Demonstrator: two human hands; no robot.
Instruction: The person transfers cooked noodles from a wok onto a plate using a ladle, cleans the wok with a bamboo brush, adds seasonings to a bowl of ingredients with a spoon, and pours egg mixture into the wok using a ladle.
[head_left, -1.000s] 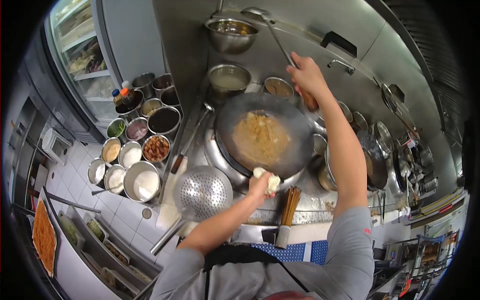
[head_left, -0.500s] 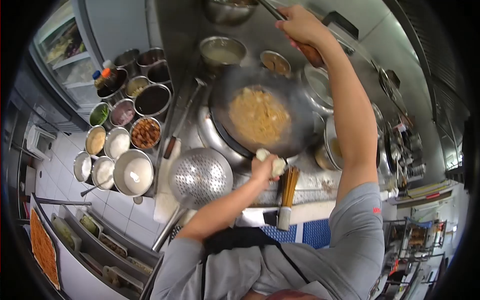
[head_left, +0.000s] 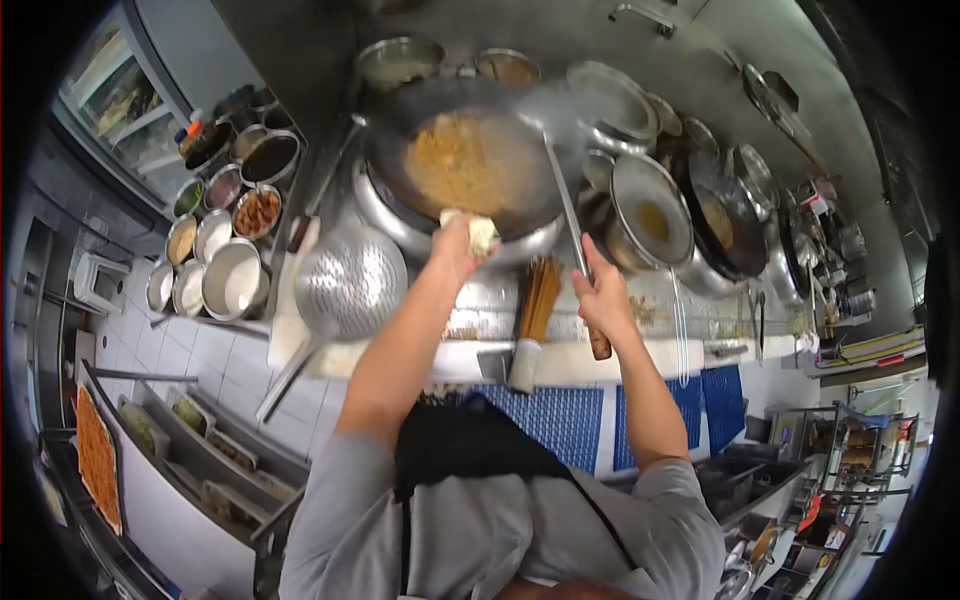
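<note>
- A dark wok [head_left: 385, 140] sits on a steel burner ring directly ahead of the cook, its round mouth facing up and steam drifting off its right side.
- The strainer [head_left: 352, 280], a perforated bowl, rests left of the wok, its handle pointing back toward the cook and out to the left.
- The ladle [head_left: 571, 215] runs lengthwise away from the cook, leaning slightly left: wooden grip end near, far end pointing to the wok's right side, where steam blurs its head. A pot [head_left: 650, 180] stands just right of it.
- Golden-brown food [head_left: 460, 165] lies heaped in the wok, blurred.
- The brush [head_left: 537, 310] lies near the wok, bristles pointing away from the cook, bound end toward the cook.
- The right hand [head_left: 607, 300] grips the ladle's handle, with a finger stretched along the shaft.
- The left hand [head_left: 455, 245] clutches a pale cloth at the wok's near rim.
- The cloth [head_left: 482, 232] bunches out beyond the fingers.
</note>
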